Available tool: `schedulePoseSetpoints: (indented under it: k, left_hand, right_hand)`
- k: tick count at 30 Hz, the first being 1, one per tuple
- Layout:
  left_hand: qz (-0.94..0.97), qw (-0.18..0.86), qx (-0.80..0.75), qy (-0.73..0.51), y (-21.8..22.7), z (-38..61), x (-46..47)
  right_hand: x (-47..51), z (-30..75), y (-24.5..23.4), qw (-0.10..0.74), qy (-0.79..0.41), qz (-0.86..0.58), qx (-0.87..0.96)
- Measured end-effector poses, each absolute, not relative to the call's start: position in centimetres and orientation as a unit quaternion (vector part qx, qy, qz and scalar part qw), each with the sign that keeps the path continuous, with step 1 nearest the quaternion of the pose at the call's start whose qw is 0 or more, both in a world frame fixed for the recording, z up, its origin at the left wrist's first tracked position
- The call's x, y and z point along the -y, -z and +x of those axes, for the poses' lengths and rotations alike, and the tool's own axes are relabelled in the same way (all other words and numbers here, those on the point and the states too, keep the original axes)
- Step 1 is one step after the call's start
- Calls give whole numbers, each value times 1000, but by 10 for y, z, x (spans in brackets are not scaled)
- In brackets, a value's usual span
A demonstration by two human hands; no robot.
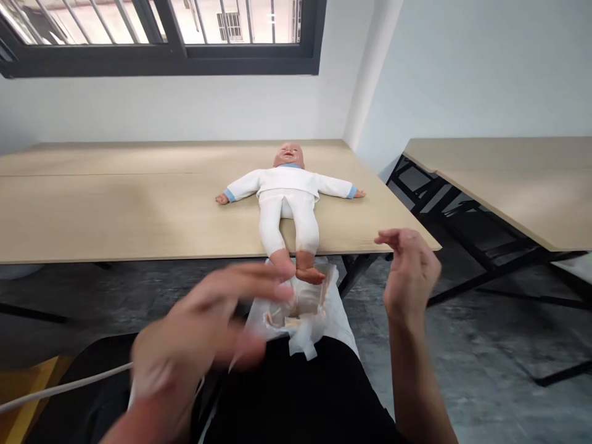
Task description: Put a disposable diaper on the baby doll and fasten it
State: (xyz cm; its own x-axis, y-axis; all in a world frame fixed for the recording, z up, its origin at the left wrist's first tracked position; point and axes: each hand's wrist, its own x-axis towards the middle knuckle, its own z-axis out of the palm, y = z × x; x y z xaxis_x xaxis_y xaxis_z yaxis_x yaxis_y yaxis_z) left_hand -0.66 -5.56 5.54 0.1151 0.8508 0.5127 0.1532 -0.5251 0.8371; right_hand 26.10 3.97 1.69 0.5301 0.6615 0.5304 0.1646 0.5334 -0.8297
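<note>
A baby doll (289, 197) in a white suit with blue cuffs and collar lies face up on the wooden table, arms spread, its bare feet past the front edge. Under the feet, on my lap, sits a crumpled, whitish see-through plastic thing (303, 336) with tan parts inside; its kind is unclear. My left hand (198, 327) is in the air left of it, smeared by motion, thumb and fingers apart, with nothing seen in it. To the right, my right hand (411, 265) is raised near the table corner, fingers loosely bent and no object visible in them.
The doll's table (115, 216) runs along the wall beneath a barred window (161, 55). A second table (518, 179) with black folding legs stands at the right. A pale cable (65, 388) crosses the lower left, above a yellow wooden piece (28, 394).
</note>
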Motion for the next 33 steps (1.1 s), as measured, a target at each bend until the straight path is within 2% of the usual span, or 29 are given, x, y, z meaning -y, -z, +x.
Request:
schedulePoseSetpoints:
  k: [2,7,11,16,19,23,24,26,30,33]
  left_hand:
    - [672,284,-353,-586,-48,-2,-2]
    - [654,294,-487,-498,0,8,-111]
    - [631,283,-514,-508,24,20,-143]
    - [659,290,-498,-483,34,24,-151]
    - [668,296,-484,-481,37,17,-138]
    - [577,253,-510,-586,46,13,-84]
    - [534,224,-526,-623,52,14,-66]
    - [466,198,-545,-668,72,17,-34]
    - [471,396,-606,-503,130,24,-12]
    - [451,486,-616,-426,167,36,-30]
  right_hand:
    - [-72,273,1,698,-192,-506,468]
    - [-148,275,28,621,-319,-531,479]
    - [-180,246,45,578,-414,-505,489]
    - [-172,222,52,543,-449,-471,531]
    - [-144,233,51,557,-349,-516,549]
    - [-84,255,78,595,-70,-631,493]
    - [-68,258,92,583,-36,-659,474]
    - [-41,259,127,538,-54,-714,446]
    - [-18,247,192,428,-234,-743,458]
    - [-26,235,216,413,-317,-724,452]
